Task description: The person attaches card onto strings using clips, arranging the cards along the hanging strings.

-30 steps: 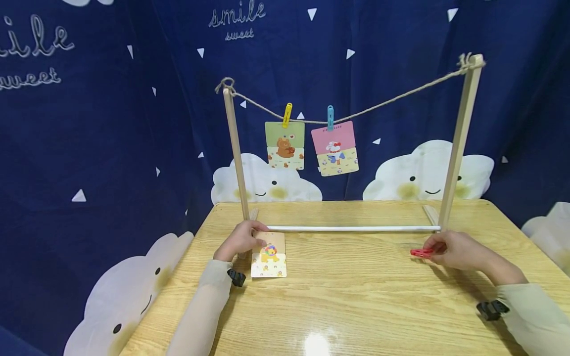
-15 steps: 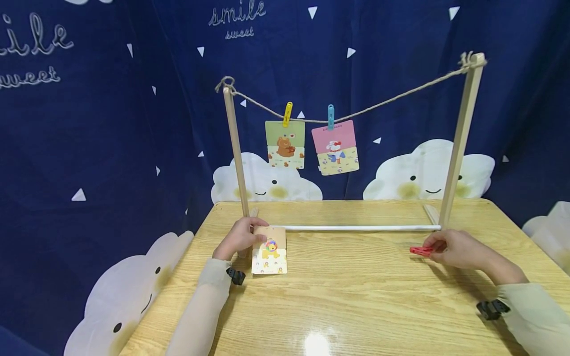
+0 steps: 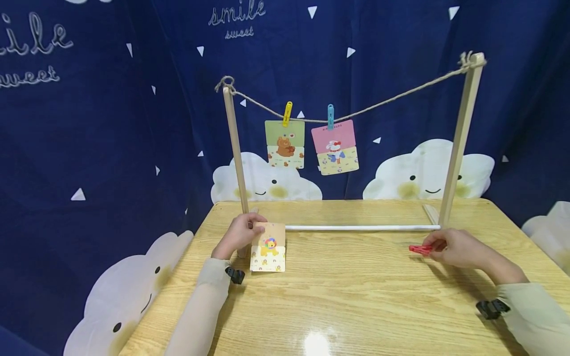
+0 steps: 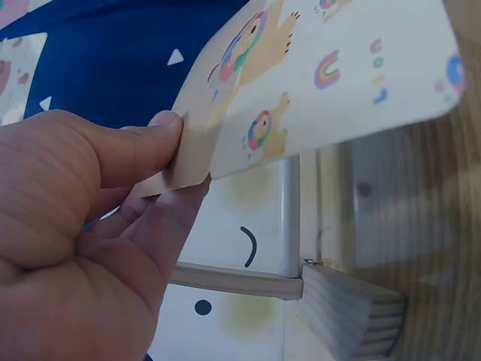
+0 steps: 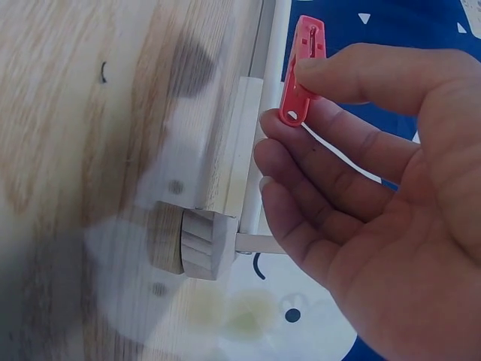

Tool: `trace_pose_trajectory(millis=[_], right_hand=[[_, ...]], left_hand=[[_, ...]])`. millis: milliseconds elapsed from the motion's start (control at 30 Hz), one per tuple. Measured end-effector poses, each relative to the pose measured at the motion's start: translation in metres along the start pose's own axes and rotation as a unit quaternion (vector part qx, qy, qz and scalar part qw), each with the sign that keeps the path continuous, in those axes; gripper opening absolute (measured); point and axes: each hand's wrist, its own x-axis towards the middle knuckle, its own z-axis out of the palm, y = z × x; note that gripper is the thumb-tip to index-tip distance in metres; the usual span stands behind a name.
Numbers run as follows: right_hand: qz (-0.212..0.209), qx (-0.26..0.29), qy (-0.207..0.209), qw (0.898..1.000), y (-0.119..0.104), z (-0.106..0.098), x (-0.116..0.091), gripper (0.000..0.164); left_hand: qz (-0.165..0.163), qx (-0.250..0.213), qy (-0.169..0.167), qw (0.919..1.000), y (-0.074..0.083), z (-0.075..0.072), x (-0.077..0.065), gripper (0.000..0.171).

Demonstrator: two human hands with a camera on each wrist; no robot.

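Note:
My left hand (image 3: 239,235) pinches a card with a rainbow-maned lion (image 3: 268,249) by its upper left edge, thumb in front and fingers behind. In the left wrist view the lion card (image 4: 338,83) is tilted, its lower part raised off the wooden surface. Over the right side of the table, my right hand (image 3: 454,251) holds a red clothespin (image 3: 420,249) between thumb and fingers. The right wrist view has the red clothespin (image 5: 304,71) under the thumb, its other fingers loosely bent. Two cards hang from a twine line: a bear card (image 3: 285,144) and a rabbit card (image 3: 335,148).
The twine (image 3: 396,100) sags between a left wooden post (image 3: 236,148) and a right wooden post (image 3: 461,143). A yellow clothespin (image 3: 287,114) and a blue clothespin (image 3: 330,116) grip it. A white rod (image 3: 356,228) joins the posts low above the table (image 3: 347,287).
My left hand has lifted the lion card slightly, up and toward the rack, and its lower edge has risen with it. The right hand with the red clothespin has hardly moved.

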Motion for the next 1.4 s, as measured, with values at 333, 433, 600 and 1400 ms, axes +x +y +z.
trace_pose_trajectory(millis=[333,433,600,1400], right_hand=[[0.002,0.007,-0.002,1.000,-0.001,-0.002,0.001,0.020],[-0.003,0.001,0.000,1.000,-0.002,-0.003,0.001,0.020],[-0.003,0.001,0.000,1.000,-0.005,-0.005,0.001,0.021],[-0.002,-0.011,0.036,0.999,-0.014,-0.009,0.003,0.024]], left_hand=[[0.005,0.006,0.036,0.9993,0.010,-0.003,0.000,0.019],[0.001,0.005,0.043,0.9991,0.012,-0.003,0.000,0.019],[0.003,0.005,0.054,0.9985,0.012,-0.002,0.003,0.017],[0.034,-0.020,0.077,0.9962,0.020,-0.005,0.002,0.018]])
